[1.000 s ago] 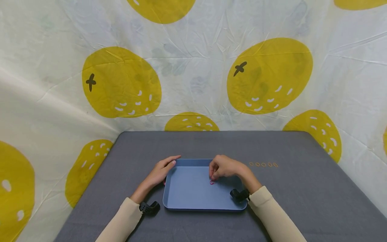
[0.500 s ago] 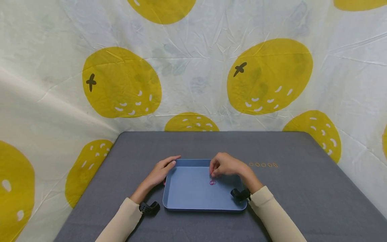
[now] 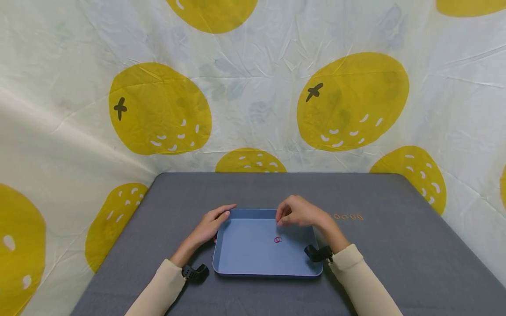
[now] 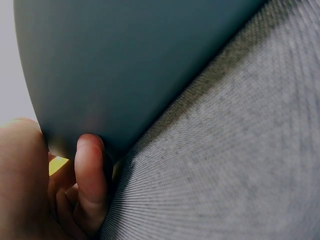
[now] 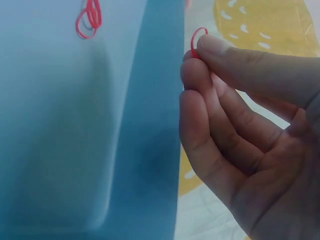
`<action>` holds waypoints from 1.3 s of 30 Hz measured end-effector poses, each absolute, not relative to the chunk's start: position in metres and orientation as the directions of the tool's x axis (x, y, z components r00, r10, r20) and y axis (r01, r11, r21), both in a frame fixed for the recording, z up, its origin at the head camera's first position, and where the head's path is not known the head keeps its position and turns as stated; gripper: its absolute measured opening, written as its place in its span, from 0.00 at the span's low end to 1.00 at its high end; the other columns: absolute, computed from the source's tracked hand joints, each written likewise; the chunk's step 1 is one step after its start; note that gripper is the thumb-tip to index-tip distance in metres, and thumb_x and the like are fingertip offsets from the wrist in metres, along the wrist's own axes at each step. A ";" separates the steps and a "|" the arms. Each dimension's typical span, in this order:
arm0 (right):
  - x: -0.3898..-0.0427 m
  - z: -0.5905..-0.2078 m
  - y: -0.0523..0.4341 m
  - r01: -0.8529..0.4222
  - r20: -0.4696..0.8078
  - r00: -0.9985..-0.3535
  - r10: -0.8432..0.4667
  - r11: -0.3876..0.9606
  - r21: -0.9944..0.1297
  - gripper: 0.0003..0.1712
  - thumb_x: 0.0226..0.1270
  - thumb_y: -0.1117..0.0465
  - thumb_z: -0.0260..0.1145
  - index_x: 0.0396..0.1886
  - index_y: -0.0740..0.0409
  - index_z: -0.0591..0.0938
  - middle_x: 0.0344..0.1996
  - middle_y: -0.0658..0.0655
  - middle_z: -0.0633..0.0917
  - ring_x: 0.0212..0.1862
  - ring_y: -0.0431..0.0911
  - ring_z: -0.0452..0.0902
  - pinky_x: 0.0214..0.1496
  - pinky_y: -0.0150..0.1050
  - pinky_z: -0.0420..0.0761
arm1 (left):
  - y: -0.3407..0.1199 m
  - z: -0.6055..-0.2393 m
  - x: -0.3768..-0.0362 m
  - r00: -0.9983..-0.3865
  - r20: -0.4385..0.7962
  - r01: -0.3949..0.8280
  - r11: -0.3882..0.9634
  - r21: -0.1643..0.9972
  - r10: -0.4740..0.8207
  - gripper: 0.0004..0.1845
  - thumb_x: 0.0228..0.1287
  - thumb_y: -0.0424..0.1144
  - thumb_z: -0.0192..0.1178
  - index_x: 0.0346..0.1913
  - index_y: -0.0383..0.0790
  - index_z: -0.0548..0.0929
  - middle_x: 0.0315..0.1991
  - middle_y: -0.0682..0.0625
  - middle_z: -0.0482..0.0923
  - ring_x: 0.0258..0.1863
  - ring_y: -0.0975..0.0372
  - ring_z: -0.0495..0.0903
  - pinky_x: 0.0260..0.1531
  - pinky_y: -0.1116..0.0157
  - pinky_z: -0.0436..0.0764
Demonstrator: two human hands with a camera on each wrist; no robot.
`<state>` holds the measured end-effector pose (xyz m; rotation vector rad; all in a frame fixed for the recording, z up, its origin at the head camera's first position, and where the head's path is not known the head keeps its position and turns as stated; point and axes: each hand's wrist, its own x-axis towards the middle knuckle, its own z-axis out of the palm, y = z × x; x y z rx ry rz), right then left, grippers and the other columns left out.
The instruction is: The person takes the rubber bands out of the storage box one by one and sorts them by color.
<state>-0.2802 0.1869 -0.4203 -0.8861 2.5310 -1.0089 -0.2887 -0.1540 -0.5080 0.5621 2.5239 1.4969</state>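
Observation:
A shallow blue tray [image 3: 253,259] lies in front of me. My left hand [image 3: 208,224] grips its far left corner, thumb over the rim; in the left wrist view a finger [image 4: 91,170] lies against the tray's outer wall. My right hand [image 3: 298,212] is raised above the tray's far right part. Between thumb and forefinger it pinches a small red rubber band [image 5: 193,44], its loop sticking out past the fingertips. Below it, several more red rubber bands [image 3: 278,240] lie overlapping on the tray floor, also at the top of the right wrist view.
To the right of the tray, several orange rubber bands [image 3: 345,217] lie in a row on the grey tablecloth [image 3: 395,254]. The right forearm passes in front of the row's left end. Behind the table hangs a white cloth [image 3: 253,105] with yellow fruit shapes.
My right hand has risen away from the red bands on the tray floor and shifted slightly right and toward the far rim, with a band pinched. The left hand has stayed still.

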 end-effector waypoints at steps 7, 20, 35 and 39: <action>-0.274 -0.409 0.195 -0.458 0.029 -0.788 -0.615 0.554 -0.695 0.03 0.66 0.67 0.73 0.34 0.63 0.90 0.30 0.55 0.91 0.32 0.45 0.86 0.36 0.34 0.83 | -0.154 -0.507 -0.287 -0.918 0.037 0.220 0.431 0.875 0.394 0.23 0.83 0.54 0.47 0.75 0.60 0.73 0.70 0.48 0.75 0.11 0.57 0.72 0.13 0.55 0.79; -0.266 -0.398 0.230 -0.421 0.034 -0.843 -0.537 0.619 -0.663 0.02 0.67 0.65 0.73 0.34 0.59 0.90 0.30 0.50 0.89 0.32 0.42 0.81 0.36 0.36 0.82 | -0.154 -0.508 -0.289 -0.914 0.044 0.229 0.424 0.876 0.403 0.23 0.83 0.54 0.47 0.75 0.59 0.73 0.69 0.47 0.76 0.10 0.58 0.71 0.13 0.56 0.79; -0.263 -0.405 0.294 -0.310 0.029 -0.917 -0.399 0.664 -0.680 0.05 0.68 0.64 0.72 0.37 0.63 0.89 0.27 0.58 0.88 0.26 0.44 0.78 0.28 0.36 0.78 | -0.154 -0.509 -0.290 -0.909 0.056 0.248 0.427 0.870 0.413 0.23 0.83 0.54 0.47 0.75 0.59 0.73 0.70 0.46 0.75 0.10 0.57 0.72 0.12 0.56 0.79; -0.264 -0.410 0.303 -0.288 0.023 -0.927 -0.375 0.669 -0.685 0.04 0.68 0.66 0.71 0.37 0.65 0.88 0.27 0.61 0.87 0.25 0.44 0.76 0.26 0.36 0.77 | -0.154 -0.509 -0.290 -0.916 0.042 0.229 0.432 0.872 0.399 0.23 0.83 0.54 0.47 0.74 0.60 0.74 0.71 0.47 0.75 0.11 0.56 0.74 0.12 0.56 0.78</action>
